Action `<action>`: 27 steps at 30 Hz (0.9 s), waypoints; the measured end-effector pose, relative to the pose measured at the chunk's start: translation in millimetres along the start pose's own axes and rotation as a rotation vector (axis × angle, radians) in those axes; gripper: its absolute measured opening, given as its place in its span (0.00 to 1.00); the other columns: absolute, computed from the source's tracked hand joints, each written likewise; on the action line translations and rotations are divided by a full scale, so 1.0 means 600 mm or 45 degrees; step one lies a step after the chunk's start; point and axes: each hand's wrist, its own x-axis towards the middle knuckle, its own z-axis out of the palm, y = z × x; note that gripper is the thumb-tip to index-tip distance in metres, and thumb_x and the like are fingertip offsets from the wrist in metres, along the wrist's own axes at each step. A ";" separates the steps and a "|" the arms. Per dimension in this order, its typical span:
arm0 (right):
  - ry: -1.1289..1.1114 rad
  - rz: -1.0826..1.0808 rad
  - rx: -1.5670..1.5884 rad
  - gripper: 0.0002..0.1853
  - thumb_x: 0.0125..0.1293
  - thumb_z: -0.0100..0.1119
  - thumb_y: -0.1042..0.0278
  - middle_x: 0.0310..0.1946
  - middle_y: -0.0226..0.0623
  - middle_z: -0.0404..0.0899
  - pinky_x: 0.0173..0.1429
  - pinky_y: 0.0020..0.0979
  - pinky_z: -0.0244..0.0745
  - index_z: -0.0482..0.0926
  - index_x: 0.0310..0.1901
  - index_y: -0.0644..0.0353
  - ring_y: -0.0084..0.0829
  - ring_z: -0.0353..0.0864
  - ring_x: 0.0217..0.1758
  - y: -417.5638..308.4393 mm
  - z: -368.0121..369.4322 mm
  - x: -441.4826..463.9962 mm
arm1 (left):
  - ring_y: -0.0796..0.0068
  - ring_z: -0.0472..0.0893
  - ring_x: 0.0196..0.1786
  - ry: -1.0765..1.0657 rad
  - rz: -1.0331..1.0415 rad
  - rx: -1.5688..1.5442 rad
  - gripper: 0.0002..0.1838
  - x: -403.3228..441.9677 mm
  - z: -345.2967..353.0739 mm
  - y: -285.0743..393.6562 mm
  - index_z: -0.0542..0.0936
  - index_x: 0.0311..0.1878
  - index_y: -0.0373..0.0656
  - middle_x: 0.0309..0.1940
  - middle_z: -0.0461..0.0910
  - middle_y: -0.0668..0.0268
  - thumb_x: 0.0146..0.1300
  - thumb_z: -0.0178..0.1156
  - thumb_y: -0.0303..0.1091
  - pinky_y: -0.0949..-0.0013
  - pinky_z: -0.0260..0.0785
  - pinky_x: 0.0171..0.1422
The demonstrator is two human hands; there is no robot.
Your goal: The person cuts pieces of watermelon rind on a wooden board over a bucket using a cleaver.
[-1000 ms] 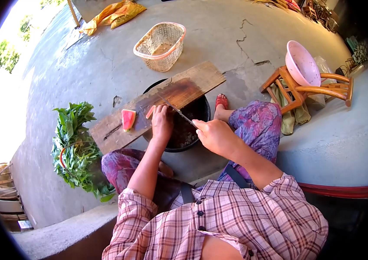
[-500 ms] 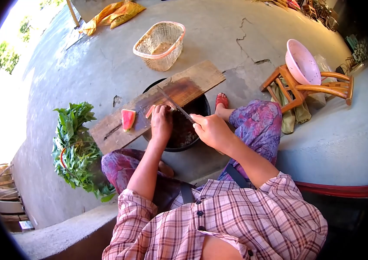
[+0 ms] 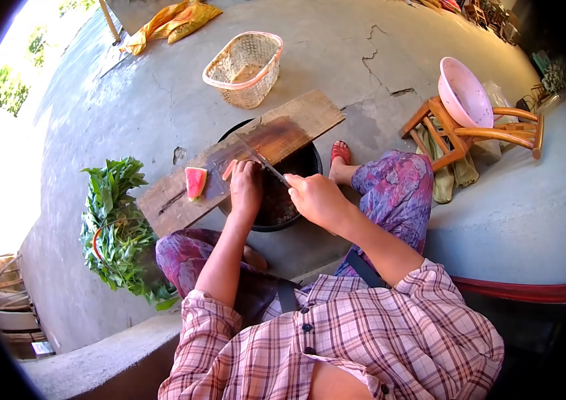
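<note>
A wooden board lies slantwise across a black tub with dark contents. My right hand is closed on the handle of a knife, whose blade reaches up and left over the board. Close to the blade, my left hand presses a thin watermelon piece against the board with its fingers together; part of the piece is hidden under them. A larger red watermelon wedge sits on the board to the left of that hand.
Beyond the board stands a woven basket. Leafy greens are heaped at the left. A pink basin rests on a wooden chair at the right. A yellow sack lies at the far edge.
My right hand and the knife have shifted slightly to the left, nearer my left hand. My left hand stays at the same watermelon piece.
</note>
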 end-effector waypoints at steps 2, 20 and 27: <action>0.050 0.036 0.139 0.16 0.68 0.56 0.69 0.27 0.57 0.82 0.37 0.51 0.80 0.82 0.53 0.66 0.56 0.83 0.31 0.009 0.000 -0.003 | 0.49 0.81 0.47 0.013 -0.009 -0.013 0.05 -0.001 0.002 -0.002 0.80 0.43 0.38 0.41 0.80 0.53 0.63 0.62 0.24 0.55 0.74 0.53; -0.186 0.215 0.222 0.13 0.67 0.57 0.71 0.29 0.58 0.81 0.39 0.51 0.79 0.82 0.49 0.65 0.60 0.82 0.34 -0.019 -0.040 0.002 | 0.47 0.80 0.49 0.007 0.024 0.153 0.04 -0.001 0.007 -0.003 0.80 0.41 0.38 0.41 0.80 0.52 0.63 0.61 0.26 0.52 0.72 0.54; -0.074 0.456 0.795 0.19 0.74 0.56 0.71 0.19 0.34 0.78 0.21 0.27 0.72 0.77 0.64 0.66 0.20 0.75 0.15 0.009 -0.017 -0.014 | 0.47 0.78 0.48 -0.070 0.016 0.089 0.06 0.000 -0.005 0.009 0.78 0.39 0.39 0.41 0.79 0.53 0.59 0.63 0.25 0.52 0.73 0.53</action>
